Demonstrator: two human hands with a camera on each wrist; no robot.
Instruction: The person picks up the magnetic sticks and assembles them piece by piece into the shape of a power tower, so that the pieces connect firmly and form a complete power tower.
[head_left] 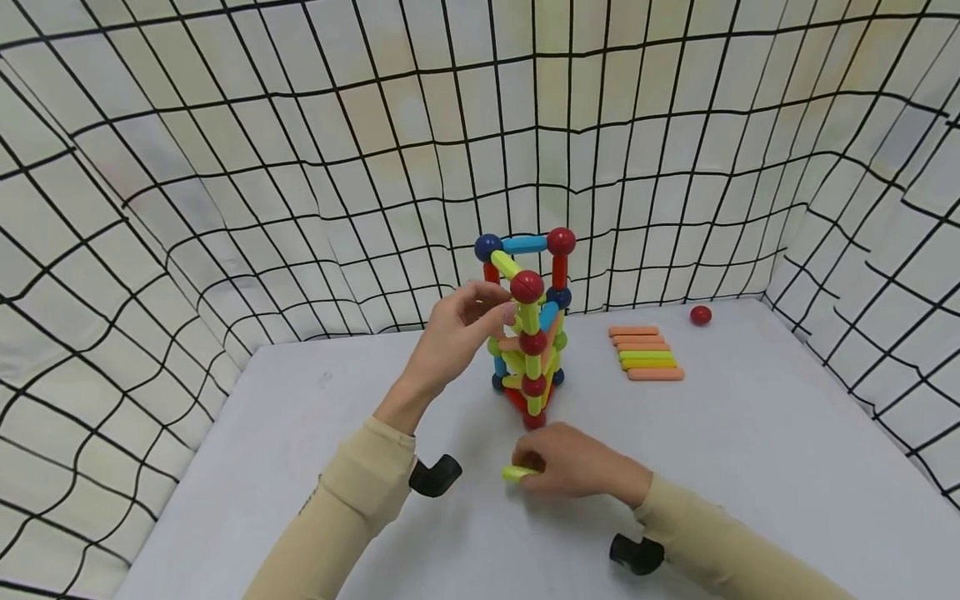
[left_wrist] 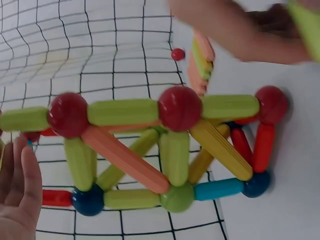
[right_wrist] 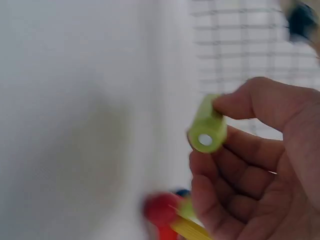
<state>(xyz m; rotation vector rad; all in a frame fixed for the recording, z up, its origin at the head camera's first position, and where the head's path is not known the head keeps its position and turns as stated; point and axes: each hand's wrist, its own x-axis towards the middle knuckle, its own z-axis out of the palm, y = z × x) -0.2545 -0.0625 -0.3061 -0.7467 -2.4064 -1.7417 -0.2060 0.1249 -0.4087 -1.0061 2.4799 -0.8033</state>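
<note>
A tower of magnetic sticks and balls (head_left: 533, 367) stands upright on the table, with red balls up its near corner. My left hand (head_left: 461, 329) is at its upper left side, thumb and fingers curved round a part just below the top red ball (head_left: 527, 287). In the left wrist view, those fingers (left_wrist: 31, 175) show at the left edge, beside the tower's upper end. Low in front of the tower, my right hand (head_left: 573, 462) pinches a short light green magnetic stick (right_wrist: 207, 125) between thumb and fingers. A silvery disc shows in the stick's end.
Right of the tower lies a row of loose sticks (head_left: 647, 354), orange, light green and yellow. A single red ball (head_left: 701, 315) sits farther back on the white table (head_left: 750, 433). Black grid netting (head_left: 390, 167) over pale cloth surrounds the back and sides.
</note>
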